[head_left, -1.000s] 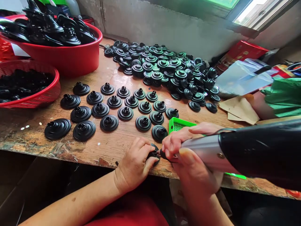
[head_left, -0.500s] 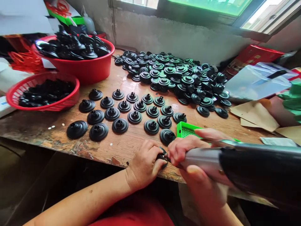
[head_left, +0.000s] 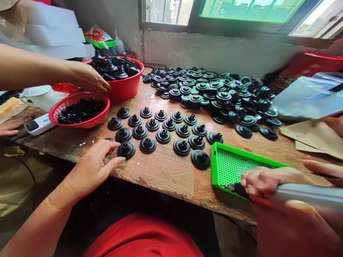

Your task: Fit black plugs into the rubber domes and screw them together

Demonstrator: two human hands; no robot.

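Observation:
My left hand point(head_left: 93, 167) is at the left front of the table, its thumb and fingers apart. Thumb and fingertips are beside a round black stepped disc point(head_left: 126, 150) with a raised stem; whether they touch it I cannot tell. Another disc point(head_left: 109, 139) is mostly hidden behind the fingers. My right hand point(head_left: 268, 182) is closed around a grey electric screwdriver point(head_left: 308, 194). Its bit points left over the near edge of a green perforated tray point(head_left: 213, 164), where small screws point(head_left: 243, 166) lie. Several similar discs point(head_left: 163, 136) stand stem-up in loose rows.
A large pile of black discs point(head_left: 197, 85) covers the back. At left are a red tub point(head_left: 125, 87) and a red basket point(head_left: 91, 123), both filled with black parts. A co-worker's hand point(head_left: 91, 76) reaches between them. Brown paper pieces point(head_left: 313, 135) lie at right.
My left hand has left the near table edge and moved left to the front discs. The screwdriver has swung right, over the tray. A co-worker's arm has come in from the left.

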